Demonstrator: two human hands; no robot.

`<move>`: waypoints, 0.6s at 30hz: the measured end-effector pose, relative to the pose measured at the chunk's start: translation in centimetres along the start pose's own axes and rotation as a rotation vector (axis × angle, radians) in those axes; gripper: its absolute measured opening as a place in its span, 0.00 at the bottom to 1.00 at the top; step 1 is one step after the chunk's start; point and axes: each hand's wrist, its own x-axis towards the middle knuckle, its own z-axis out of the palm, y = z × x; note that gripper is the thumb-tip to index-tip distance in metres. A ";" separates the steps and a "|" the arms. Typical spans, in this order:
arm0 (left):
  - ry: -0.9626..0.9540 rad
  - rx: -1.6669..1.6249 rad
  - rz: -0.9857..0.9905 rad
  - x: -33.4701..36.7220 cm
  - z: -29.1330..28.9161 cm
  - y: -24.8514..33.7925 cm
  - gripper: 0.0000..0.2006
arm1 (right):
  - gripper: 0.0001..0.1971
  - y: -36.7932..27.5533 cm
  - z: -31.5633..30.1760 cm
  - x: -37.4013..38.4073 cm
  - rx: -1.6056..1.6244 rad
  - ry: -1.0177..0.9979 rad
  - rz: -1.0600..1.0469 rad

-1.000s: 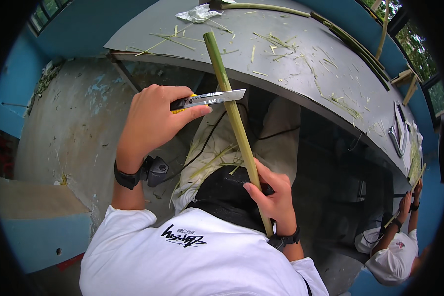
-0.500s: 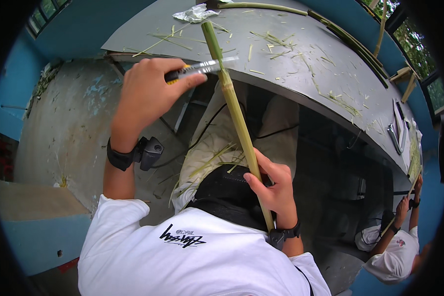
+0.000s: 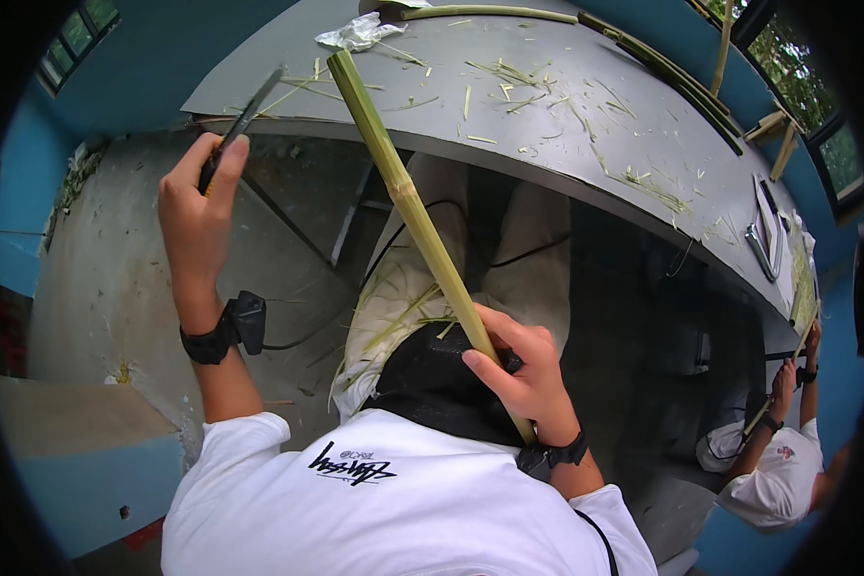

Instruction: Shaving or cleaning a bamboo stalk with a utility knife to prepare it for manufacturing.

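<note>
My left hand (image 3: 200, 197) is closed on a utility knife (image 3: 250, 113), its dark blade pointing up and away, clear of any stalk. A green bamboo stick (image 3: 430, 252) slants across my lap, its far end standing out over the table edge. Around its lower part my right hand (image 3: 528, 370) is wrapped, thumb on the near side. The stick's upper end looks greener, with a pale ring at the joint, and its lower end passes behind my right wrist. Green shavings (image 3: 403, 312) lie on my trousers.
Along the far side curves a grey table (image 3: 547, 115) strewn with shavings. It carries crumpled plastic (image 3: 360, 32), long bamboo poles (image 3: 662, 72) and a hacksaw (image 3: 766, 240) at the right. A co-worker (image 3: 773, 470) holds a thin strip at the far right. A black cable runs beneath the table.
My left hand has swung left with the knife, away from the stick, and a green curl at the blade is gone. The stick's far end has shifted a little left.
</note>
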 end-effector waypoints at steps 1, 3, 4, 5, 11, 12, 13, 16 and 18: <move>-0.074 -0.032 0.020 -0.8 0.5 1.0 0.19 | 0.24 0.1 0.1 -0.1 0.015 0.003 0.006; -0.216 -0.097 0.057 -2.0 1.1 2.5 0.17 | 0.23 -0.1 0.1 -0.1 0.027 -0.007 0.034; -0.254 -0.100 0.081 -2.4 1.3 2.8 0.16 | 0.23 -0.5 0.0 -0.1 0.023 -0.014 0.057; -0.292 -0.103 0.105 -2.8 1.6 3.1 0.15 | 0.22 -0.7 0.0 0.0 0.018 -0.019 0.081; -0.416 -0.059 0.233 -4.2 2.6 4.1 0.15 | 0.21 -1.0 0.1 0.2 0.058 0.007 0.099; -0.417 -0.053 0.230 -4.2 2.6 4.1 0.15 | 0.22 -0.9 0.1 0.1 0.050 0.008 0.081; -0.418 -0.050 0.227 -4.2 2.6 4.0 0.15 | 0.23 -0.8 0.1 0.2 0.038 0.008 0.066; -0.404 -0.052 0.226 -4.3 2.7 3.8 0.16 | 0.26 -0.4 0.3 0.1 0.001 0.019 0.004; -0.393 -0.061 0.237 -4.3 2.6 3.7 0.16 | 0.28 -0.1 0.2 0.0 -0.022 0.018 -0.042</move>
